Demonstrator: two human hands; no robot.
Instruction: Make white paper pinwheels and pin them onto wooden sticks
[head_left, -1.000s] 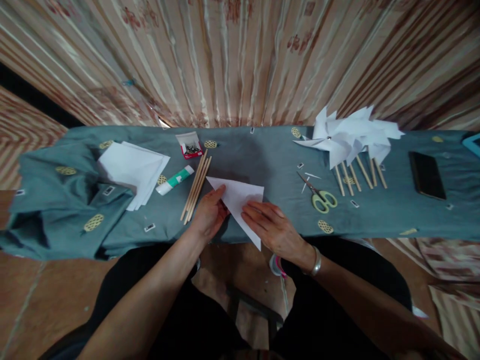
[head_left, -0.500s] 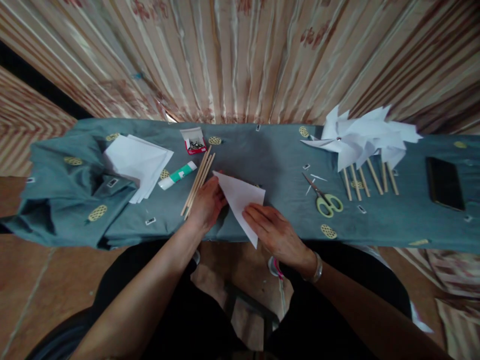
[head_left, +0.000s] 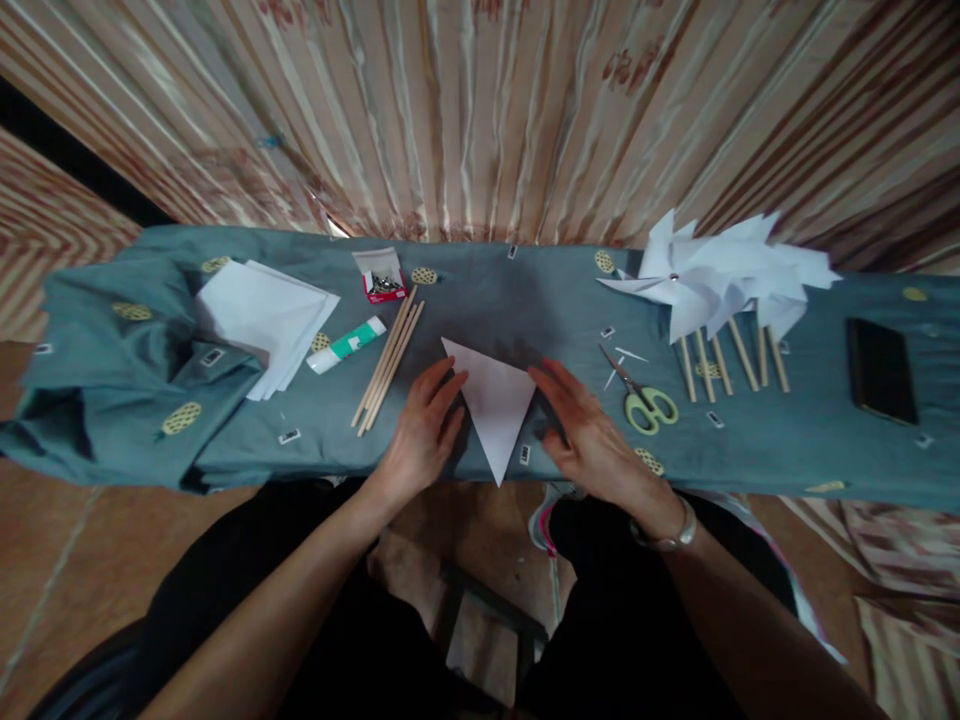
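Note:
A white sheet of paper folded into a triangle (head_left: 497, 400) lies at the table's front edge, one point toward me. At its left side, my left hand (head_left: 424, 425) has its fingers apart, the tips near the paper's edge. Across from it, my right hand (head_left: 589, 430) is spread too, its fingertips at the paper's right corner. Neither hand grips the paper. Left of my left hand lie several wooden sticks (head_left: 388, 365). To the right of my right hand rest scissors (head_left: 646, 402) with green handles, beside small paper slivers (head_left: 628, 354).
A glue stick (head_left: 347, 346), an open red box of metal pins (head_left: 382, 280) and a stack of white paper (head_left: 262, 315) are on the left of the cloth-covered table (head_left: 517, 290). Several paper pinwheels (head_left: 727, 275) on sticks and a black phone (head_left: 882, 370) lie on the right.
The folded paper has turned and now lies flatter on the table. My right hand has let go of it and shifted right; both hands have opened at its sides.

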